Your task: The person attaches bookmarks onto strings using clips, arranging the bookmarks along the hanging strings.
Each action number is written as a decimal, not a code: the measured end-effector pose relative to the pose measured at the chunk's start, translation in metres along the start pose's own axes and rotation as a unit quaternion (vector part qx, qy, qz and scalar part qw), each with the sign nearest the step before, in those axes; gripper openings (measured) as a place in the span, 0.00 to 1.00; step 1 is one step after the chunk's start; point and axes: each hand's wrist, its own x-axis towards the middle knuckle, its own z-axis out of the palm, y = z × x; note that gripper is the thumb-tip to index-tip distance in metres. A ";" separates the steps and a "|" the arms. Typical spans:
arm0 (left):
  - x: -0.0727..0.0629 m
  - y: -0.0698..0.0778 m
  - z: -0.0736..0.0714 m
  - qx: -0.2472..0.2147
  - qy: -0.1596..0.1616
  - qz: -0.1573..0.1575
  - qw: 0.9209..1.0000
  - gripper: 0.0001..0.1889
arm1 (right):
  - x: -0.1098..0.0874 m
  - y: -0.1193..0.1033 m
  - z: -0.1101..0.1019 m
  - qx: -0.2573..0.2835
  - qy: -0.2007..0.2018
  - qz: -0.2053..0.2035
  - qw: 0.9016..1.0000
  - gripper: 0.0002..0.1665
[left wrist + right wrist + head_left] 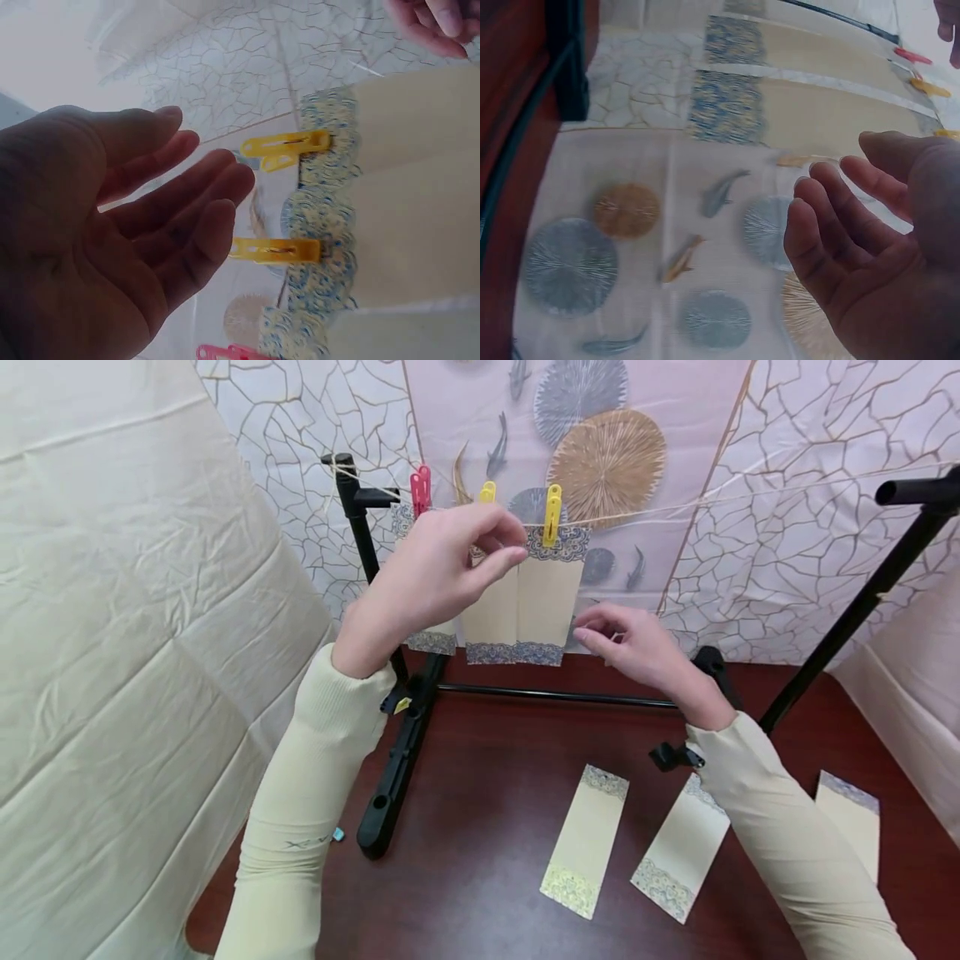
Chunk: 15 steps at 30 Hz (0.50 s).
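Cream paper cards with blue patterned ends hang from a string (637, 517) in the head view. A yellow clothespin (552, 516) clips the rightmost card (550, 602); another yellow clothespin (279, 250) clips the middle card (491, 610). The left card (442, 635) hangs behind my left hand, by a red clothespin (422, 491). My left hand (450, 560) is raised in front of the cards, fingers loosely bent around nothing. To the right of the rightmost card's lower part, my right hand (637, 643) hovers apart from it, also holding nothing, its fingers relaxed in the right wrist view.
On the dark red table (465, 877) lie a left card (588, 839), a middle card (686, 852) and, partly behind my right sleeve, a right card (851, 814). The string runs between black posts (360, 535). A crossbar (555, 695) spans low behind; patterned cloth hangs beyond.
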 end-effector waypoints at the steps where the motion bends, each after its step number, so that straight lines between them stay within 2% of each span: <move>1: -0.004 -0.001 0.001 0.003 -0.001 0.003 1.000 0.10 | -0.003 0.001 0.002 0.000 -0.005 0.005 1.000 0.12; 11: -0.038 -0.022 0.009 -0.015 -0.013 -0.003 1.000 0.11 | -0.029 0.019 0.020 -0.037 -0.052 0.012 0.998 0.18; 15: -0.054 -0.030 0.012 -0.017 -0.023 -0.030 0.999 0.11 | -0.037 0.026 0.028 -0.049 -0.058 0.015 0.997 0.17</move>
